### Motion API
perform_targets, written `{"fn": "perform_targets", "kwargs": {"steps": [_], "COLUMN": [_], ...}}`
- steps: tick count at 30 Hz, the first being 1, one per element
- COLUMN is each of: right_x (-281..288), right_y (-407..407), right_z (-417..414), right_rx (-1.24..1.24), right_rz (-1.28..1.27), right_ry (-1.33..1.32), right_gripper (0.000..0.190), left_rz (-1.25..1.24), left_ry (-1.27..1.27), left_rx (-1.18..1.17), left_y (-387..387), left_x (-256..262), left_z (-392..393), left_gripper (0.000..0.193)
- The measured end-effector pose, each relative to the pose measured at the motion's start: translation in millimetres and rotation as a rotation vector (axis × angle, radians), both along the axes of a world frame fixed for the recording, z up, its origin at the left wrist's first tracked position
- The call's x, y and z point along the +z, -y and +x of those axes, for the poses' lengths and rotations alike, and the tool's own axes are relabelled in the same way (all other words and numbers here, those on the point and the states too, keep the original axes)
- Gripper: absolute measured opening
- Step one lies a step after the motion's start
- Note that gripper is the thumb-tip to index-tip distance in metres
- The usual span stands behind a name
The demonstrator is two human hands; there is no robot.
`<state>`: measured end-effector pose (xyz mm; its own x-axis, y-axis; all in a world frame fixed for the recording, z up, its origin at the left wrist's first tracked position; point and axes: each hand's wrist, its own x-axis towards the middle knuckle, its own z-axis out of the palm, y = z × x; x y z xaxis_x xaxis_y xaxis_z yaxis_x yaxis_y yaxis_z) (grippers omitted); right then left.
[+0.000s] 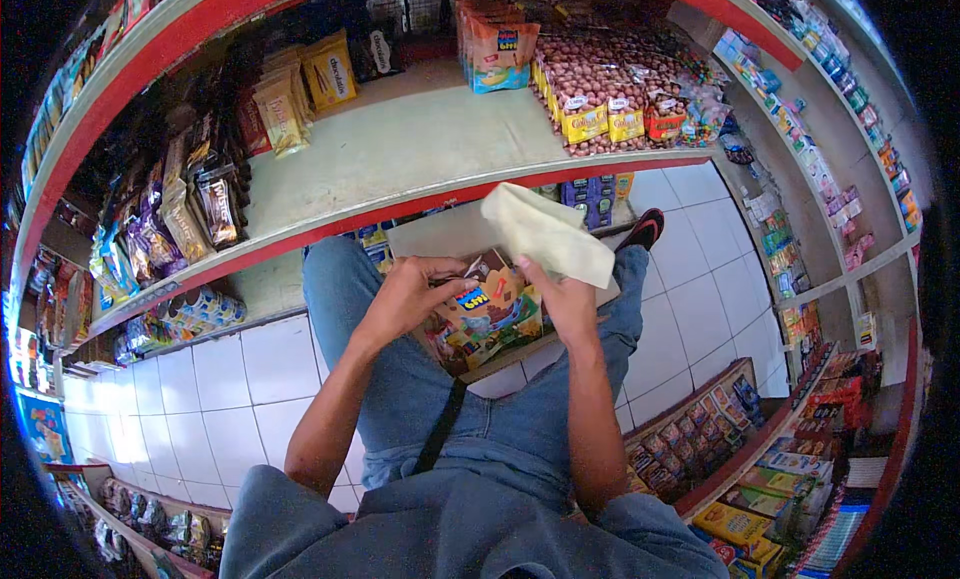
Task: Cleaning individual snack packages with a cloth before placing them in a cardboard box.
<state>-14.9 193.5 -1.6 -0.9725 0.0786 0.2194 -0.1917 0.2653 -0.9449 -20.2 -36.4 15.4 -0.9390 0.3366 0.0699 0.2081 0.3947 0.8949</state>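
Note:
Between my knees my left hand [416,290] pinches the top edge of a brown snack pouch [487,297] with thumb and fingers. My right hand [562,297] grips a pale yellow cloth [551,234], bunched and partly raised above the pouch's right side. Beneath the pouch, more colourful packets [465,354] lie in an open cardboard box [510,365] between my legs. The pouch's lower part overlaps these packets, and the cloth hides part of the box.
Ahead is a shelf with a red front edge [450,198]. On it stand wafer packs [281,117] at left, orange pouches [499,50] in the middle and bags of chocolate balls [600,91] at right. Stocked shelves [855,275] curve along the right; low racks stand behind me on the white tiled floor [682,309].

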Motion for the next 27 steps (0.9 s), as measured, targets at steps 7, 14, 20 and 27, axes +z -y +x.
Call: {"fn": "perform_targets", "kwargs": {"steps": [7,14,20,27], "right_x": [0.5,1.4,-0.9,-5.6], "right_y": [16.8,19.0,18.9,20.9], "right_z": [-0.7,5.1,8.0,9.8], "right_rx": [0.193,0.168,0.143,0.07], "right_rz": [-0.131,-0.317,-0.35,-0.427], "right_ry": [0.016,0.076,0.086,0.09], "right_gripper": [0.034,0.034,0.037,0.035], "left_rz": [-0.128,-0.088,-0.016,0.063], "left_ry": [0.037,0.054,0.081,0.017], "left_rx": [-0.038,-0.022,0.009,0.024], "left_y": [-1.9,-1.5,-0.6,1.4], "left_x": [13.2,15.2,10.0,1.5], "left_z": [6.7,8.8,9.4,8.2], "left_gripper": [0.027,0.025,0.025,0.023]}}
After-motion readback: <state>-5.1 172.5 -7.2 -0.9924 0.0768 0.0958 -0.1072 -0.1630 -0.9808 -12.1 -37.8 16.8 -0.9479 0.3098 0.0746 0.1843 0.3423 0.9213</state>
